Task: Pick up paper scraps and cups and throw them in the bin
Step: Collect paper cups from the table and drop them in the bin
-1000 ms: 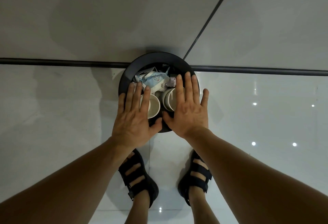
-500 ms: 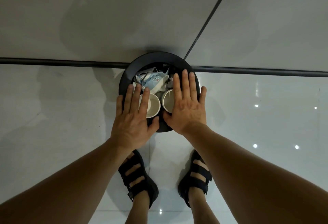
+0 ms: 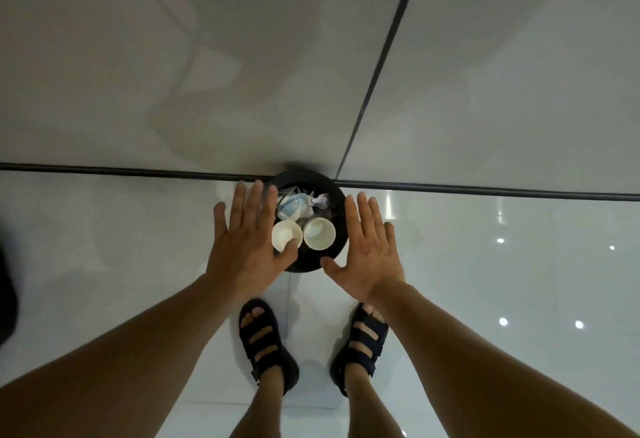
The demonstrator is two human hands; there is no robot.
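Glossy white tiled floor (image 3: 485,264): round black bin (image 3: 302,177) stands on it mid-scene, packed to rim. I log left hand (image 3: 242,247) & right hand (image 3: 370,254) flat, fingers spread, apart either side of bin, holding nothing. Two white paper cups (image 3: 318,233) upright on top, near side; crumpled paper scraps (image 3: 294,205) behind. Risk, my est.: cups perch high, so a knock to bin spills them.

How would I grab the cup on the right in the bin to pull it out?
Probably best from straight above, pinching its rim: one finger inside the right cup, thumb outside on the near edge. Its open mouth faces up, and its sides are hemmed in by the left cup and the bin wall, so a sideways grab looks blocked.
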